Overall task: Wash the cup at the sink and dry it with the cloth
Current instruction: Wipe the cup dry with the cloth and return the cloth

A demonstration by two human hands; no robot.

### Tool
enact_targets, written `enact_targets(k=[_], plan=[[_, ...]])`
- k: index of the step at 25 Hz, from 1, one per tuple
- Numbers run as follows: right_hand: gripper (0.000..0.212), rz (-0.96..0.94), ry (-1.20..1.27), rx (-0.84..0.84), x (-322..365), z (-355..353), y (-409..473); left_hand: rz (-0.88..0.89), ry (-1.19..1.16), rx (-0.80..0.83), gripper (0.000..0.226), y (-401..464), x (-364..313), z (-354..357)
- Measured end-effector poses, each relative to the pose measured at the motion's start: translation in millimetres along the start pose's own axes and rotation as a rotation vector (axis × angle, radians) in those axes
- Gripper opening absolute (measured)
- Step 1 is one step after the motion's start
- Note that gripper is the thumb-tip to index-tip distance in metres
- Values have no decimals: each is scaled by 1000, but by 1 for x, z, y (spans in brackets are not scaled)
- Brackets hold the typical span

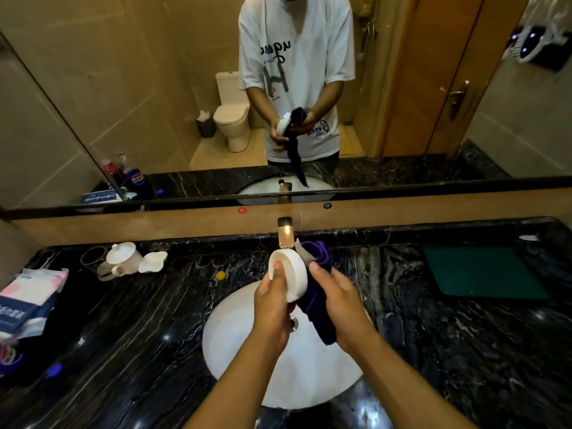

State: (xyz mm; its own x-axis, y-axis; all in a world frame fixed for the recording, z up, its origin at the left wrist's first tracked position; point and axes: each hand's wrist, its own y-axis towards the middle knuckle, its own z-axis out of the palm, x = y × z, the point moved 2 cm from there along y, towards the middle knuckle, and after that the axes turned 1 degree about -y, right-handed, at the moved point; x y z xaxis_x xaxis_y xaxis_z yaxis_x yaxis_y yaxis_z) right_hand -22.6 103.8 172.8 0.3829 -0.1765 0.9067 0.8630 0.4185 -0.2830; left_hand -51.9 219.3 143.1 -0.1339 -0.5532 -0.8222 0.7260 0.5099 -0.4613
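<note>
The person stands over the white sink [235, 342] with the white cup [291, 274] lifted above the basin, its base turned toward us and its mouth facing away to the right. The left hand [274, 300] is clamped on the cup, thumb pressed flat on the base and fingers wrapped underneath. The right hand [335, 301] is closed on the purple cloth [315, 308], which is pushed up against the mouth side of the cup and trails down over the basin. I'd say this is the drying step, with the washing done, since no water runs from the faucet [285, 233].

What could go wrong: the cup is held mostly by a thumb and curled fingers, and if it is wet it could twist out while the cloth is worked around, dropping onto the hard basin or the black marble table [387, 305] and chipping. The hanging tail of the cloth could also dip into the basin and pick up water, leaving the cup damp again. The faucet sits just beyond the cup, so a push forward could knock the rim against it.

Counting: one cup in hand, one cloth, one sink, one faucet. On the far left of the table sit one lidded white pitcher [122, 261], one clear glass [93, 258] and one small white dish [153, 262]; near left, one tissue pack [29, 300]. One green mat [483, 270] lies to the right.
</note>
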Motion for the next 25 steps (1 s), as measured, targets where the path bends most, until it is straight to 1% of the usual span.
enact_targets(k=[3,5,7,9,12,14,15,18,19,21,23,25], plan=[[21,-11,88,-59,2,-8,4,5,-12,21,36,6,-4,-7],[23,20,199,-115,3,-14,7,-41,-48,27,32,7,-8,-5],[30,52,349,-159,3,-21,8,-70,-108,19,27,10,-9,-7],[41,55,453,-219,1,-34,13,-96,-169,50,25,16,-5,-11],[53,69,558,-277,-1,-58,22,-151,-149,111,28,22,5,-10],[52,102,523,-333,-1,-71,24,-210,-109,143,25,24,15,1],[47,104,483,-366,-1,-78,25,-247,-98,165,22,24,20,11],[23,77,365,-473,13,-104,23,-336,-54,257,22,27,41,47],[19,72,330,-504,18,-116,23,-346,-32,283,19,26,47,60],[18,60,270,-529,31,-147,25,-360,-12,326,14,26,58,88],[20,-26,258,-516,50,-182,31,-353,10,357,15,31,69,118],[25,-123,230,-510,70,-225,45,-345,48,378,20,37,84,155]])
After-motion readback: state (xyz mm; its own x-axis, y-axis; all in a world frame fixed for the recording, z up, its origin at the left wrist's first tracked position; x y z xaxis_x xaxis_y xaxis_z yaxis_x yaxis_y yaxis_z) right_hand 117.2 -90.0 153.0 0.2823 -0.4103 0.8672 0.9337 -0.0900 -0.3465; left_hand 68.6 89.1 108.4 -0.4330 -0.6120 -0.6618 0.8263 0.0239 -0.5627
